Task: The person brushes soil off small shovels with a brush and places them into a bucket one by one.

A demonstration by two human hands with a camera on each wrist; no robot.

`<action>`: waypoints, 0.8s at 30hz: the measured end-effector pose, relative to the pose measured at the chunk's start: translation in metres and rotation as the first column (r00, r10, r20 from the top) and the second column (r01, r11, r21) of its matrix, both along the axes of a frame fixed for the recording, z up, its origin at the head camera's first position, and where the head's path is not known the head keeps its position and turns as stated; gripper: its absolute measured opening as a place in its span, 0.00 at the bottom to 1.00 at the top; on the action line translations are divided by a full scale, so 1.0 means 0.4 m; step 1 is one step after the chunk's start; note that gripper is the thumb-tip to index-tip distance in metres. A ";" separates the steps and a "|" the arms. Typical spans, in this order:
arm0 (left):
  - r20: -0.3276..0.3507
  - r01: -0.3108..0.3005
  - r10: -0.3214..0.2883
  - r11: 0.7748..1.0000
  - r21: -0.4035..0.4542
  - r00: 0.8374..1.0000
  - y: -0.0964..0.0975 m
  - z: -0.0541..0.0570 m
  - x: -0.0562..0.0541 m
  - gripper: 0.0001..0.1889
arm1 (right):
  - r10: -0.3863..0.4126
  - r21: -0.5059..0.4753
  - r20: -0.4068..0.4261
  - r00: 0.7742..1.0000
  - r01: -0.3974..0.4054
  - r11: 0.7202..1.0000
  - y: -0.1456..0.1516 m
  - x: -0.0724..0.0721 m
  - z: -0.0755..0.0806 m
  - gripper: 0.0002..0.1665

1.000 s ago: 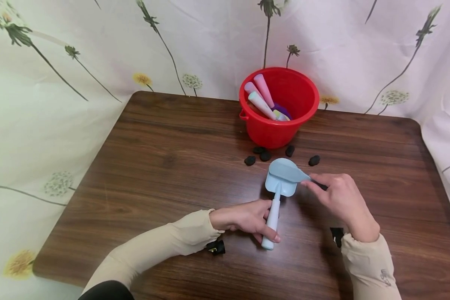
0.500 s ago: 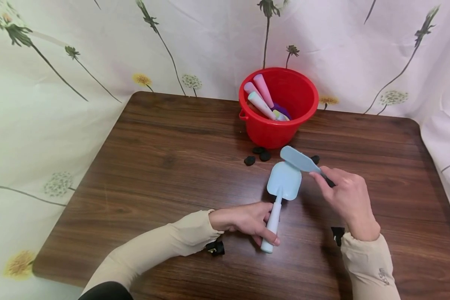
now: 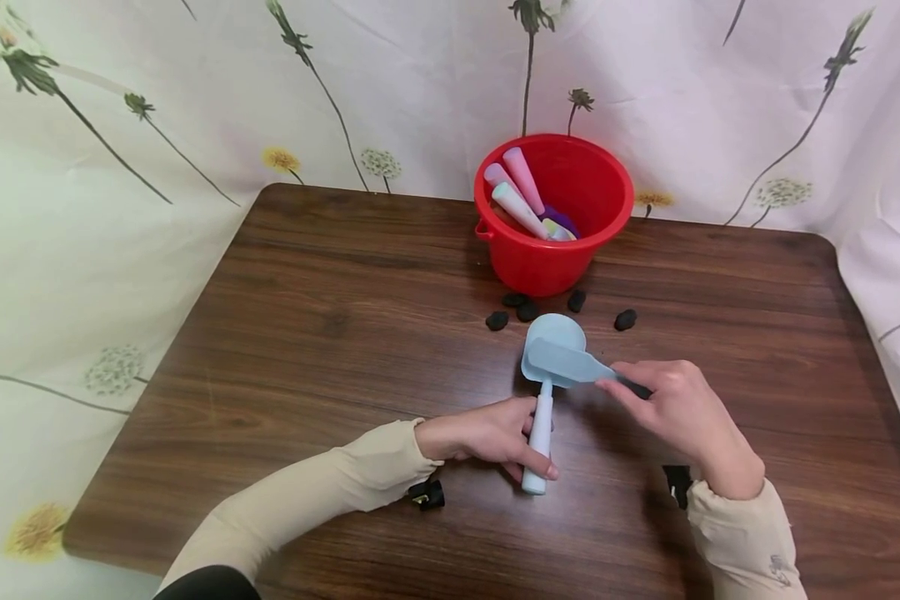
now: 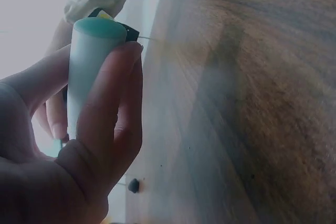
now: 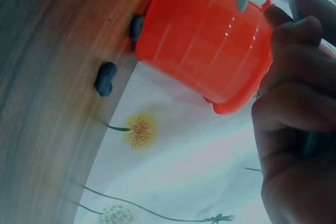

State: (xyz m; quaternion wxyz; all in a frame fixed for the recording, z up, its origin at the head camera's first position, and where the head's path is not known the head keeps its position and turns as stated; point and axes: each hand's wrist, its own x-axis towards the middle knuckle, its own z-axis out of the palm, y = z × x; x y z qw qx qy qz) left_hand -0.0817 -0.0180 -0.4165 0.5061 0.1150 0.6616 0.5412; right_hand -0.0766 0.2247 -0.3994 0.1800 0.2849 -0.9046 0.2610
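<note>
My left hand [image 3: 495, 429] grips the white handle of a toy shovel [image 3: 555, 327], whose light blue blade points toward the bucket. In the left wrist view, thumb and fingers wrap the handle [image 4: 86, 61] just below its green end cap. My right hand [image 3: 690, 412] pinches a light blue spatula [image 3: 566, 362] near its neck, with the dark handle running back into the palm. The spatula's flat blade lies across the shovel blade in the head view, covering its lower half. In the right wrist view, the fingers [image 5: 294, 66] curl round the dark handle [image 5: 312, 142].
A red bucket [image 3: 540, 267] stands at the back of the wooden table [image 3: 330, 333], with pink and white tool handles [image 3: 519, 208] leaning inside. Several black pebbles lie before it, including one at the left [image 3: 497, 320] and one at the right [image 3: 626, 319]. Floral cloth [image 3: 420, 83] hangs behind.
The spatula swung right and away from the shovel blade half a second ago, then came back left over it. The shovel blade has shifted slightly left; the left hand keeps its grip.
</note>
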 end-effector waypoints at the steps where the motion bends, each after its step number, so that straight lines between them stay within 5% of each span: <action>1: -0.001 0.002 -0.002 1.000 0.001 1.000 0.000 0.000 0.000 0.26 | -0.005 0.007 0.008 1.000 0.005 1.000 -0.002 -0.001 -0.002 0.13; 10: 0.034 0.017 -0.018 0.999 0.036 0.999 0.001 0.010 0.007 0.26 | -0.080 0.048 -0.043 0.996 0.082 0.995 -0.006 -0.008 -0.013 0.17; 19: 0.038 0.021 -0.022 0.999 0.027 0.999 -0.004 0.018 0.022 0.26 | -0.194 0.001 -0.147 0.970 0.196 0.981 0.002 -0.030 -0.009 0.40; 24: 0.028 0.031 -0.032 0.999 0.037 0.999 -0.001 0.011 0.029 0.24 | -0.248 -0.082 -0.169 0.954 0.238 0.968 0.015 -0.032 -0.010 0.34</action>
